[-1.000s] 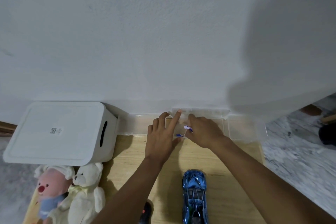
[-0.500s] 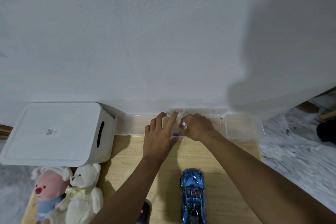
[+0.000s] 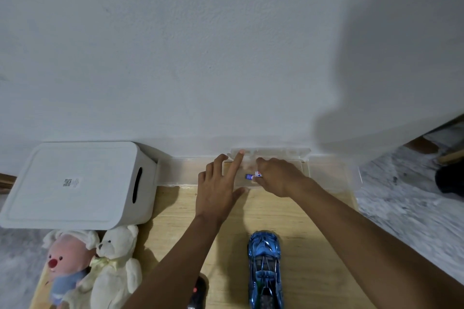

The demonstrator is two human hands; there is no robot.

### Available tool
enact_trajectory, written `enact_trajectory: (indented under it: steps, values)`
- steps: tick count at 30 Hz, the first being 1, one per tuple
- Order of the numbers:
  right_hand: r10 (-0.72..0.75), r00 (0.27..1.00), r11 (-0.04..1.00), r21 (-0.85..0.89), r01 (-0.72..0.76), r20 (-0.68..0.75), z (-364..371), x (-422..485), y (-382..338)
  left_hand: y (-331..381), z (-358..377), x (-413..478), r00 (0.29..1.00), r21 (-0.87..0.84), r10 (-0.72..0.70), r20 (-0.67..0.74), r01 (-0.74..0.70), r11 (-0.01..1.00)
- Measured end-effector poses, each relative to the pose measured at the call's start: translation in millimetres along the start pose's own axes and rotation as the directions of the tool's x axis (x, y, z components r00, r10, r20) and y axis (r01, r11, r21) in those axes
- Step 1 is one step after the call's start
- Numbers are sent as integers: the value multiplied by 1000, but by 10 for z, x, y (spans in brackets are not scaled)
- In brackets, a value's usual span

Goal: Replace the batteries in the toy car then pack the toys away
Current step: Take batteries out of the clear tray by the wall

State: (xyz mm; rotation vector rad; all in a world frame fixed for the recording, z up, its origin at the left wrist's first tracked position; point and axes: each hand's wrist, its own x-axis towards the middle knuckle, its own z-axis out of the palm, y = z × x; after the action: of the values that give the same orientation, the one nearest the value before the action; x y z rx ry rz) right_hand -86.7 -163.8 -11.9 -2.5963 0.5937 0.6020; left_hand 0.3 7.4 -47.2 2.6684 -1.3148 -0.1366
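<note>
One white storage box (image 3: 75,183) with a small code sticker sits on the wooden table (image 3: 313,246). Two soft toys (image 3: 95,268) lie below it. One shiny blue toy car (image 3: 265,268) sits near the front. The left hand (image 3: 218,190) lies flat on a clear case (image 3: 296,158), fingers spread. The right hand (image 3: 278,178) pinches a small blue-and-white battery (image 3: 252,175); its writing is too small to read.

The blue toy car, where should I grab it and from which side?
Take the blue toy car across its middle from above, thumb and fingers on the two long flanks. It lies flat on the wooden board, nose toward the wall, both sides clear; a top-down grip looks steadiest.
</note>
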Motion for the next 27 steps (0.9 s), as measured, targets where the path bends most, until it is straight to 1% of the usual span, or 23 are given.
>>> enact_trajectory:
  steps: [3,4,6,9,12,13,15,18,21,24,27]
  values:
    - [0,995,994,107,11,-100,-75,-316,61,3,-6,-7,1000,17,8,-24,-7,1000]
    - [-5,994,991,130,19,-108,-71,-432,77,1,-2,-7,999,19,8,-36,-8,1000]
    - [-20,997,990,136,30,-75,-8,-634,87,0,5,-7,999,23,8,-47,-7,1000]
    - [-2,999,998,66,4,-39,230,-731,86,15,0,-17,999,23,-7,-37,7,1000]
    - [42,991,997,-62,-50,-127,494,-646,80,45,-8,-29,999,27,-29,-20,29,999]
    - [53,985,995,-79,-67,-163,562,-626,74,57,-13,-33,999,31,-35,-18,36,999]
    - [70,971,996,-35,-80,-231,673,-640,52,74,-19,-34,999,38,-45,-15,46,998]
    - [87,950,992,110,-56,-300,786,-748,14,100,-39,-44,998,46,-56,11,56,997]
    - [44,957,985,172,7,-287,861,-811,34,117,-52,-55,998,44,-66,22,65,997]
    - [-57,969,993,88,80,-239,920,-766,76,104,-34,-58,998,58,-62,11,62,996]
    - [-51,968,999,-1,52,-245,934,-657,79,96,-16,-50,998,65,-59,-3,59,996]
